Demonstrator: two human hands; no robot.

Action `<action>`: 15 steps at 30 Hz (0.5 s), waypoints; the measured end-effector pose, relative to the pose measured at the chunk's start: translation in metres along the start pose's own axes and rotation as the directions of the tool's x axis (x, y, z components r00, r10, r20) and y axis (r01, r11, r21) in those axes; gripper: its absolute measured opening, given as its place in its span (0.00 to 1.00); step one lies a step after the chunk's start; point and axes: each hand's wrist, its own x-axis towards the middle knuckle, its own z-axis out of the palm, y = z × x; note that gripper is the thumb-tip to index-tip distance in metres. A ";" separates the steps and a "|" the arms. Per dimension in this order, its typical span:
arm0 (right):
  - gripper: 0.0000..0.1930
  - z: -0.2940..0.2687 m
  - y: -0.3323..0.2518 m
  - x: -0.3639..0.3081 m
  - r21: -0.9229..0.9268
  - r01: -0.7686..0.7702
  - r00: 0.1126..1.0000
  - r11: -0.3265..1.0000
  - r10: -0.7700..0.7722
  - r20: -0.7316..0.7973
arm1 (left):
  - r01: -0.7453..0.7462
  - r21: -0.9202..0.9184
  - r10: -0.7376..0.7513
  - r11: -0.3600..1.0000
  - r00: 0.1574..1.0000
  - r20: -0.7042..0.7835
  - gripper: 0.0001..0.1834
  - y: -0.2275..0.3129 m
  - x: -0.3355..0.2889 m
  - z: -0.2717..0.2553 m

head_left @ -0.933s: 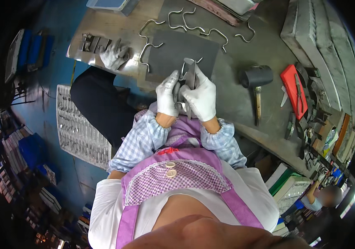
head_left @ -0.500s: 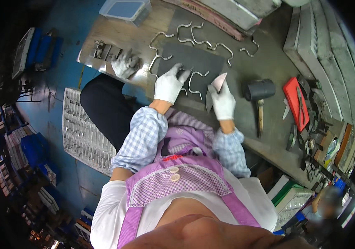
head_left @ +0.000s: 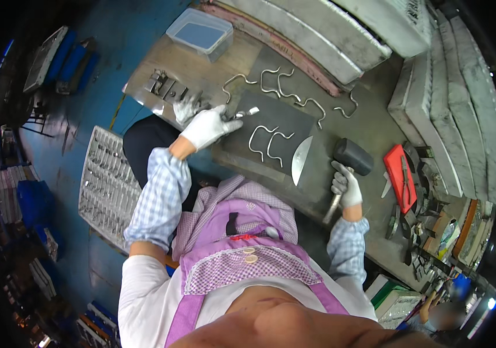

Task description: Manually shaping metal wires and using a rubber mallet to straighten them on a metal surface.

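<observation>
My gloved left hand (head_left: 206,129) is closed on a bent metal strip (head_left: 252,111), whose shiny end sticks out past the fingers over the left part of a dark square plate (head_left: 294,110). My gloved right hand (head_left: 346,185) is wrapped round the handle of a black-headed mallet (head_left: 353,156), at the right of the bench. Two wavy bent metal strips (head_left: 275,149) lie side by side on the plate. Beside them, at the plate's right edge, rests a half-round metal piece (head_left: 301,161). Several similar bent strips (head_left: 285,87) lie farther back.
A clear plastic box (head_left: 199,33) stands at the far left of the bench. Nearer are a metal block fixture (head_left: 165,86) and a crumpled grey glove (head_left: 187,107). Grey padded slabs (head_left: 311,35) border the back and right. Pliers lie on a red tray (head_left: 400,178).
My right hand has put down the half-round piece and taken hold of the mallet's handle. My left hand has moved left with a bent strip. The view has shifted somewhat.
</observation>
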 end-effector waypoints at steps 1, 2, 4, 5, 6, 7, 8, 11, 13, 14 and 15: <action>0.14 0.007 -0.004 0.003 0.015 0.084 0.993 0.996 -0.082 -0.084 | -0.052 0.065 0.053 0.997 0.998 -0.015 0.24 0.030 -0.007 -0.013; 0.14 0.024 -0.004 0.013 0.022 0.149 0.978 0.989 -0.144 -0.150 | -0.078 0.135 0.084 0.988 0.996 -0.041 0.22 0.052 -0.012 -0.026; 0.14 0.097 -0.024 -0.001 -0.065 0.033 0.975 0.997 -0.047 -0.219 | -0.386 0.056 0.380 0.921 0.855 -0.352 0.14 0.025 -0.001 0.008; 0.14 0.142 -0.033 -0.024 -0.200 0.075 0.989 0.977 -0.099 -0.113 | -0.403 0.004 0.376 0.915 0.850 -0.368 0.09 0.027 0.002 0.020; 0.15 0.171 -0.041 -0.038 -0.317 0.149 0.987 0.937 -0.159 -0.004 | -0.317 0.202 0.364 0.927 0.891 -0.271 0.07 0.012 0.012 0.040; 0.16 0.205 -0.054 -0.060 -0.336 0.237 0.968 0.911 -0.193 0.160 | -0.299 0.125 0.323 0.946 0.895 -0.306 0.08 -0.017 0.022 0.064; 0.17 0.229 -0.067 -0.081 -0.343 0.321 0.925 0.883 -0.214 0.315 | -0.280 0.041 0.277 0.959 0.901 -0.334 0.09 -0.036 0.027 0.078; 0.18 0.233 -0.068 -0.073 -0.446 0.852 0.507 0.273 -0.641 0.576 | -0.131 0.221 0.192 0.966 0.939 -0.286 0.13 -0.004 0.018 0.065; 0.13 0.184 -0.019 -0.013 -0.520 0.651 0.220 -0.553 -0.517 0.827 | -0.148 0.266 0.206 0.953 0.956 -0.208 0.15 -0.002 0.016 0.060; 0.07 0.193 -0.039 -0.026 -0.316 0.587 0.347 -0.745 -0.121 0.930 | -0.213 0.340 0.284 0.916 0.943 -0.174 0.16 -0.011 0.022 0.058; 0.07 0.193 -0.023 -0.028 -0.594 0.461 0.504 -0.660 -0.356 0.787 | -0.231 0.287 0.297 0.930 0.931 -0.213 0.16 -0.009 0.023 0.059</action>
